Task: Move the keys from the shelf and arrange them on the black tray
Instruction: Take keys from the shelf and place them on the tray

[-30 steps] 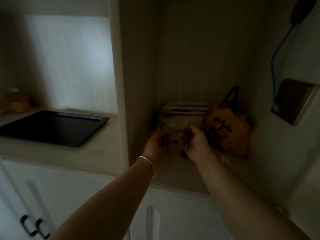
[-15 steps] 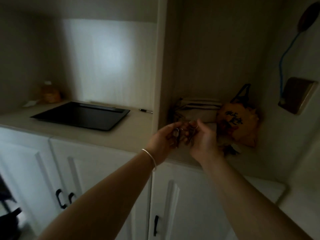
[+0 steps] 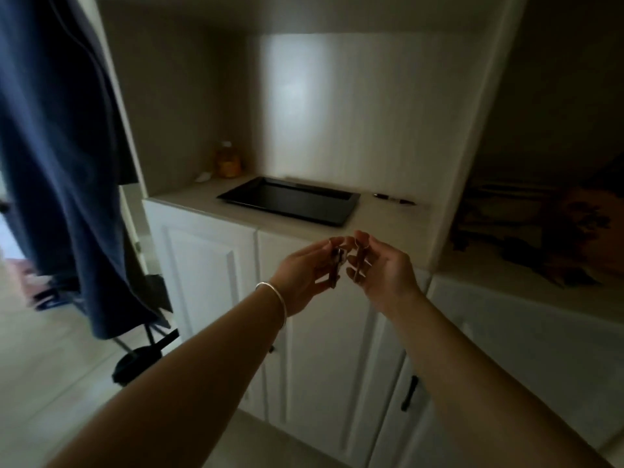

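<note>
Head view: both forearms reach forward from the bottom of the frame, raised in front of the white cabinet doors, wrists nearly level and close together. The left hand is turned palm inward, fingers curled loosely, thumb and fingertips pinching a small bunch of keys that hangs down between the palms. A thin silver bangle sits at that wrist. The right hand faces it, palm toward the left, fingers half-curled, and it pinches another key, held upright; the two bunches sit just beside each other, and whether they touch is hard to tell in the dim light. Beyond the hands, the black tray lies flat on the table, nothing visible inside it. A pen rests on the table right of the tray, a yellowish jar behind its left corner. At far right, the shelf holds a blurred orange bag. A dark blue garment hangs at left.
</note>
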